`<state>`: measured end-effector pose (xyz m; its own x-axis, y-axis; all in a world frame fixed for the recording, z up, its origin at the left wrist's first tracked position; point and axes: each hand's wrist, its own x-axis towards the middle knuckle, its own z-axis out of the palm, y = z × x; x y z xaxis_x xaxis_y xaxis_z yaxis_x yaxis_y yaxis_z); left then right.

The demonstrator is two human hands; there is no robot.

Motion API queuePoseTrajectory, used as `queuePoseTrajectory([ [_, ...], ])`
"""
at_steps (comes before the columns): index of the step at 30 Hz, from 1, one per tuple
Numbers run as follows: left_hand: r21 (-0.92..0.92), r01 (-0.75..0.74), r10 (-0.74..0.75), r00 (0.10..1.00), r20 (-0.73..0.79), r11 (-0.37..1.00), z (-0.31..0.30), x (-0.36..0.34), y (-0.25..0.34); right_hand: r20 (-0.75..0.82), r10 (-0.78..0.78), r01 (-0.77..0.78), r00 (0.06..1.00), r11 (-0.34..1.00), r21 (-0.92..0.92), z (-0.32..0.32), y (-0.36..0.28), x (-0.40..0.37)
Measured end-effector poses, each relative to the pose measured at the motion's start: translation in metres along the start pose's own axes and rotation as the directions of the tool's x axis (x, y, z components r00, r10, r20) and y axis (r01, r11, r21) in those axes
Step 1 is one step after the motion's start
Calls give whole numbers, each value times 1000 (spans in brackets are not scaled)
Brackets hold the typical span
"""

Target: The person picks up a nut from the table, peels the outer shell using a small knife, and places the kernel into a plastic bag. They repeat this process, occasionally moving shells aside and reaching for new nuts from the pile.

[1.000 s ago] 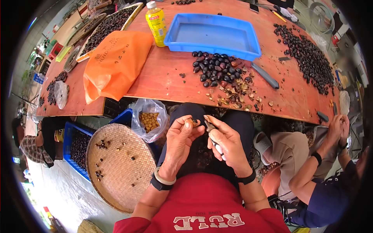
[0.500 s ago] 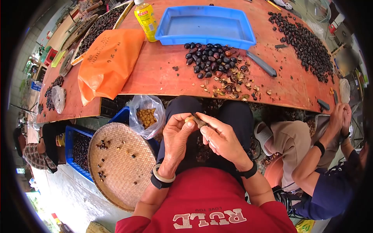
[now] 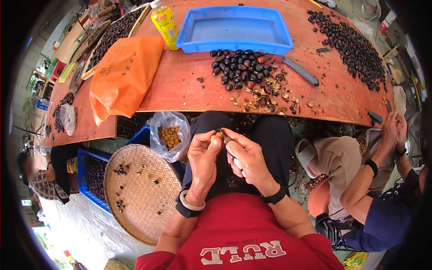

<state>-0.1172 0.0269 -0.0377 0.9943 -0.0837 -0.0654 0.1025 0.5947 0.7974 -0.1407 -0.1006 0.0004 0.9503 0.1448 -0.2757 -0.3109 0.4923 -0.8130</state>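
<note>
In my left hand [image 3: 203,155] a small tan, partly peeled nut [image 3: 218,135] is pinched between thumb and fingers, above my lap. My right hand [image 3: 249,157] is closed round a small knife [image 3: 237,165] with a white and dark handle; its blade is at the nut and mostly hidden by my fingers. On the table edge ahead lie a pile of dark glossy nuts [image 3: 240,67] and broken shell pieces [image 3: 265,96]. Left of my knees hangs a clear plastic bag [image 3: 180,150] with peeled yellowish nuts [image 3: 170,137].
A blue tray [image 3: 234,47], yellow drink bottle [image 3: 164,24], orange bag [image 3: 128,76] and grey-handled folded tool [image 3: 301,71] lie on the red table [image 3: 180,90]. A woven tray [image 3: 144,193] with several nuts stands at left. Another person's hands [image 3: 393,130] are at right.
My hands have shifted slightly left, and the right hand has turned so more of the white handle shows. The nut shows more of its tan surface.
</note>
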Motion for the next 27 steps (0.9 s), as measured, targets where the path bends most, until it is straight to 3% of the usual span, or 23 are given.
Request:
queuePoseTrajectory([
  [3, -83, -4, 3, 1000, -5, 997, 2, 0, 1, -15, 33, -31, 999, 993, 115, 5, -2, 3],
  [6, -69, 12, -13, 1000, -16, 998, 3, 2, 6, -6, -2, 2, 1000, 999, -38, 4, -2, 4],
  [7, -73, 10, -10, 1000, -1, 997, 4, 4, 7, -1, -14, 14, 1000, 1000, -14, 4, -1, 3],
  [10, -66, 75, -76, 997, -16, 995, 4, 5, 9, 25, 56, -58, 998, 995, 80, -2, -6, 3],
  [12, -128, 140, -140, 990, 7, 982, 7, 9, 15, 162, 109, -172, 981, 879, 445, -5, -10, 5],
  [17, -281, 306, -291, 952, 93, 910, 3, 17, 25, 263, 135, -265, 955, 783, 562, -7, -14, 10],
  [19, -315, 301, -278, 953, 118, 900, -1, 20, 26, 238, 127, -245, 963, 777, 580, -8, -20, 12],
  [21, -226, 246, -235, 969, 76, 942, 4, 22, 30, 178, 131, -205, 975, 830, 519, -9, -27, 13],
  [23, -186, 218, -212, 976, 55, 958, 7, 23, 34, 106, 99, -121, 989, 967, 223, -12, -30, 14],
  [25, -87, 166, -163, 986, 43, 982, 5, 25, 35, 79, 74, -84, 994, 988, 126, -10, -37, 14],
  [27, -48, 151, -149, 988, 43, 987, 3, 27, 35, 92, 49, -39, 995, 994, -101, -9, -43, 13],
])
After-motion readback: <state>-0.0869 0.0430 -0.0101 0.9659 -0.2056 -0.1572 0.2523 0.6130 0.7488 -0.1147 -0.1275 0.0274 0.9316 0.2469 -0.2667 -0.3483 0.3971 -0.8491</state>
